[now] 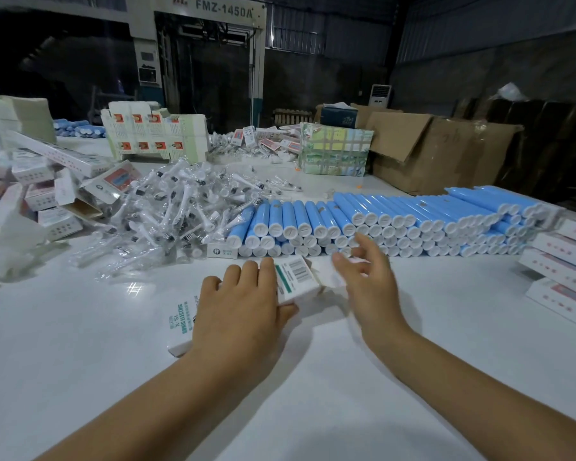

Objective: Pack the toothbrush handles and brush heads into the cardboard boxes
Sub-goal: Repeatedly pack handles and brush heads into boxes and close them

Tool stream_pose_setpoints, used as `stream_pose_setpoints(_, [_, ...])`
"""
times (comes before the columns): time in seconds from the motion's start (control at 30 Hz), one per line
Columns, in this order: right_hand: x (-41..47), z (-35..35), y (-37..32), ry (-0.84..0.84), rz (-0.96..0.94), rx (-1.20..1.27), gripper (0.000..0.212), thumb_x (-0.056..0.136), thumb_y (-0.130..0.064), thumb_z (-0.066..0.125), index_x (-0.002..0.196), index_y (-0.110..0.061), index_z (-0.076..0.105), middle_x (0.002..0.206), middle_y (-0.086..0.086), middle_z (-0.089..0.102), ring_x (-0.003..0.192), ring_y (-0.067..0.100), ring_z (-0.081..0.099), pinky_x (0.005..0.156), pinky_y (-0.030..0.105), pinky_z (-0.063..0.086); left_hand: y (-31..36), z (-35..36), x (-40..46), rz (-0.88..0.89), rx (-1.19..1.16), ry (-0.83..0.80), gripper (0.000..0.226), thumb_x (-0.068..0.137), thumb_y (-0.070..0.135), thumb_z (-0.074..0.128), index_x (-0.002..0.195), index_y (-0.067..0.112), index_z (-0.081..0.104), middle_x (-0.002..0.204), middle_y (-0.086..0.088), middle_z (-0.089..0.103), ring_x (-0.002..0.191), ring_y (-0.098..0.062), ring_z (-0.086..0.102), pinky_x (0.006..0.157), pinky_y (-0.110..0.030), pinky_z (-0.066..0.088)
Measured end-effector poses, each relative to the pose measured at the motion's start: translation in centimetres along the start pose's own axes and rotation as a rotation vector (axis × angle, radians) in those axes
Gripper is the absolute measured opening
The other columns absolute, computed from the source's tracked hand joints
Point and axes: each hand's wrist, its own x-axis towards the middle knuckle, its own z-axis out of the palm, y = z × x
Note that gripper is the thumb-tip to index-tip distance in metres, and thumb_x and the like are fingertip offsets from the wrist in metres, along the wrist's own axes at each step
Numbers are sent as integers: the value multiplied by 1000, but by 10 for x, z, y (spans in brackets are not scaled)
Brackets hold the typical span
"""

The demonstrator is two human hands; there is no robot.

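A long white cardboard box (293, 277) with green print and a barcode lies on the white table (80, 344). My left hand (243, 304) lies over its middle, fingers curled round its far edge and thumb at its near side. My right hand (369, 271) hovers just right of the box's open end, fingers spread and blurred, holding nothing. Behind it is a stacked row of blue toothbrush handles (379, 221) with white end caps facing me. A heap of white brush heads (180, 207) in clear wrappers lies to the left of the handles.
Filled white boxes are piled at the left (40, 191) and stacked at the right edge (566, 261). Flat unfolded box blanks (153, 134), a green patterned carton (333, 151) and large brown cartons (439, 151) stand at the back. A grey machine (210, 48) rises behind the table.
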Motion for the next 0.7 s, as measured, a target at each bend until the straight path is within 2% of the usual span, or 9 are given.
stream_pose_setpoints(0.07, [4,-1,-5,-85,429,571,44,86,-25,63,127,-16,53,118,10,62,98,19,61,77,33,50,-1,-2,2,-20,-1,4,74,88,66,20,146,20,16,132,4,42,116,-21,42,88,-36,32])
stream_pose_setpoints(0.13, [-1,3,-8,-337,708,849,46,77,-29,63,114,-1,66,114,22,66,98,31,66,80,43,54,3,-4,1,-4,-3,-2,75,87,67,17,145,19,16,131,3,42,115,-21,42,88,-36,32])
stream_pose_setpoints(0.2, [-7,10,-8,-474,657,868,37,73,-21,62,99,4,71,104,22,69,89,30,70,74,39,59,9,-6,-2,9,6,-10,75,87,66,17,144,17,20,125,2,44,110,-22,43,86,-38,32])
stream_pose_setpoints(0.27, [-10,13,-2,-423,518,770,29,77,-5,60,104,5,65,97,20,71,83,26,71,69,36,59,12,-7,-4,21,-10,-8,76,87,65,37,139,10,37,112,-2,53,99,-25,51,80,-40,37])
stream_pose_setpoints(0.33, [-14,14,3,-347,312,484,19,87,3,55,103,0,63,95,16,72,83,24,70,72,36,58,14,-5,-7,75,-6,33,74,78,62,60,124,3,57,94,-6,60,82,-28,56,69,-42,44])
stream_pose_setpoints(0.43, [-25,16,11,-303,-64,-194,24,96,-10,47,117,-7,59,104,7,69,92,16,63,85,31,50,18,0,-8,131,41,106,66,69,50,72,112,0,64,83,-10,60,71,-30,56,61,-43,45])
stream_pose_setpoints(0.5, [-28,19,18,-312,-136,-340,37,99,-20,43,134,-10,46,116,6,65,103,15,59,94,31,45,21,-1,-9,135,69,112,64,63,43,74,110,-1,65,81,-11,59,69,-31,55,60,-44,45])
stream_pose_setpoints(0.6, [-29,20,12,-325,-42,-172,35,100,-27,42,131,-13,50,113,3,66,104,12,61,95,31,45,20,-2,-8,119,85,115,64,63,44,77,109,1,66,80,-10,59,69,-30,55,60,-44,44])
stream_pose_setpoints(0.7, [-22,14,4,-418,271,360,36,100,-23,38,100,-3,68,95,16,70,85,21,67,71,35,54,18,0,-7,118,65,128,67,66,50,78,109,1,66,81,-10,60,68,-30,55,60,-43,44])
